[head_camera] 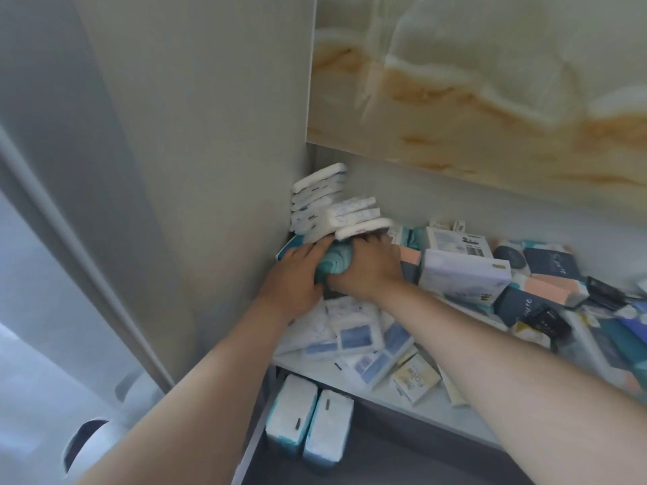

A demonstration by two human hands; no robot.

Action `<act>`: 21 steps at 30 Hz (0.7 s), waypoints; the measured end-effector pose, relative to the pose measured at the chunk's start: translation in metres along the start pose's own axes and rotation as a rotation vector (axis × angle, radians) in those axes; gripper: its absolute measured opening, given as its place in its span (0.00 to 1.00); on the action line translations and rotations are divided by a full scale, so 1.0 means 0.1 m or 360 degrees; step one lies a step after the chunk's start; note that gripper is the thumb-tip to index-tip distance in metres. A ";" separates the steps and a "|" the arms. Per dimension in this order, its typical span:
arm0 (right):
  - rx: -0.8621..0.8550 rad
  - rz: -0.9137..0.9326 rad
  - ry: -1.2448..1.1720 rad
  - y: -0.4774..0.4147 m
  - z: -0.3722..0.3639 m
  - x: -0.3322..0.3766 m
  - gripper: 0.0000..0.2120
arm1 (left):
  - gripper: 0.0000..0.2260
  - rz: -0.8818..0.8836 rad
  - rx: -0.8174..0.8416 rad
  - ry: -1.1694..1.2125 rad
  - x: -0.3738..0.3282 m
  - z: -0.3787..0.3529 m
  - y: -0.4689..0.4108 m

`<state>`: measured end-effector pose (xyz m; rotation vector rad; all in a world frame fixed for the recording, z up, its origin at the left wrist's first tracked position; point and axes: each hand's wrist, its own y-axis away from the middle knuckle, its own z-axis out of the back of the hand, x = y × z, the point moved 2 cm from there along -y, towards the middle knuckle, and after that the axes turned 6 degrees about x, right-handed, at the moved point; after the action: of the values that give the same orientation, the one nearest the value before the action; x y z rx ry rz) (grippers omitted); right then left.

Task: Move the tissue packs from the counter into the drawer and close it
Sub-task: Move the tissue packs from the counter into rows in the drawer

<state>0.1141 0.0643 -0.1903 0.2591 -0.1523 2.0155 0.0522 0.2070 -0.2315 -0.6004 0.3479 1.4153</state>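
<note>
From the head view, we see both hands closed around one soft teal and white tissue pack (334, 262) at the back left corner of the pale worktop (413, 397). The left hand (297, 278) wraps its left side, and the right hand (367, 271) takes its right side, fingers curled over the top. A leaning stack of flat white tissue packs (329, 201) rests on top of this pack, against the grey side wall (196, 152).

We judge the task is only begun: two white and teal packs (308, 425) stand already in the open dark drawer (385, 460) below, while many mixed packs (465, 274) remain on the worktop.

Room is narrow here. The wall is just beside the left hand, the marble-pattern cabinet (490, 82) hangs above, and the stack may fall when the pack comes out.
</note>
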 end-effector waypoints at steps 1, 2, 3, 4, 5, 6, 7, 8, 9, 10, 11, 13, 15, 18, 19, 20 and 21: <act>-0.0059 0.0014 -0.0027 0.07 0.04 -0.01 0.40 | 0.40 -0.0006 -0.0007 0.0025 -0.04 0.01 -0.02; -0.0107 0.0034 -0.0064 0.13 0.08 -0.03 0.38 | 0.41 0.0000 0.0007 0.0047 -0.09 0.02 -0.03; -0.0137 0.0048 -0.0122 0.19 0.11 -0.05 0.36 | 0.42 0.0020 0.0040 0.0061 -0.15 0.02 -0.03; -0.0153 0.0056 -0.0212 0.24 0.15 -0.08 0.35 | 0.43 0.0041 0.0080 0.0048 -0.21 0.02 -0.03; -0.0156 0.0061 -0.0313 0.30 0.18 -0.10 0.34 | 0.44 0.0051 0.0112 0.0005 -0.27 0.01 -0.01; -0.0158 0.0075 -0.0407 0.34 0.22 -0.13 0.33 | 0.46 0.0045 0.0128 -0.0069 -0.33 0.01 0.01; -0.0160 0.0098 -0.0482 0.39 0.25 -0.14 0.32 | 0.47 0.0028 0.0110 -0.0163 -0.38 0.00 0.03; -0.0163 0.0121 -0.0539 0.42 0.28 -0.15 0.32 | 0.47 0.0007 0.0051 -0.0248 -0.43 0.00 0.05; -0.0175 0.0145 -0.0588 0.46 0.31 -0.16 0.32 | 0.46 -0.0012 -0.0027 -0.0298 -0.49 0.00 0.07; -0.0193 0.0169 -0.0629 0.49 0.33 -0.16 0.32 | 0.45 -0.0019 -0.0097 -0.0308 -0.54 0.01 0.10; -0.0207 0.0194 -0.0660 0.53 0.36 -0.16 0.32 | 0.44 -0.0006 -0.0125 -0.0271 -0.60 0.02 0.12; -0.0167 0.0241 -0.0697 0.58 0.38 -0.16 0.33 | 0.41 0.0053 -0.0108 -0.0094 -0.64 0.03 0.16; -0.0160 0.0290 -0.0674 0.63 0.39 -0.20 0.33 | 0.36 0.0106 -0.0129 0.0170 -0.65 0.06 0.20; -0.0285 0.0182 -0.0290 0.65 0.41 -0.33 0.29 | 0.28 0.0142 -0.0281 0.0602 -0.64 0.15 0.20; -0.0240 0.0091 -0.0210 0.65 0.40 -0.38 0.29 | 0.27 0.0180 -0.0325 0.0705 -0.64 0.19 0.20; -0.0135 -0.0005 -0.0203 0.64 0.39 -0.43 0.29 | 0.28 0.0235 -0.0368 0.0784 -0.65 0.24 0.19; 0.0003 -0.0074 -0.0219 0.63 0.37 -0.47 0.28 | 0.30 0.0302 -0.0415 0.0828 -0.66 0.30 0.17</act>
<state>0.0820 -0.0130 -0.1655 0.3991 -0.2287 1.9519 0.0225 0.1712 -0.1727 -1.1809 0.6498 1.4840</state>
